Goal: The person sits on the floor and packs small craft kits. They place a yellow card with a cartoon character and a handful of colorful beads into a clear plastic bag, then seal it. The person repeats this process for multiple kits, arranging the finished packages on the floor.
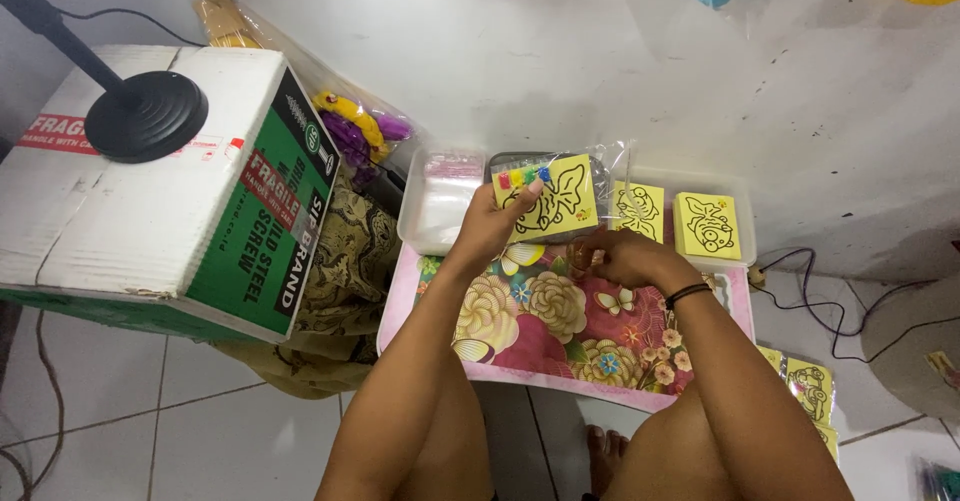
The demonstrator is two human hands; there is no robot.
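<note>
My left hand holds up a yellow card with a black outline drawing and a row of small coloured sand tubes along its top edge. A clear plastic sleeve stands around the card's right side. My right hand, with a black band at the wrist, is closed near the card's lower right corner, over the floral table top; what its fingers pinch is too small to tell.
A white tray behind the table holds two stacks of yellow cards and a bundle of clear sleeves. A large cardboard box with a black lamp base stands on the left. More packed cards lie lower right.
</note>
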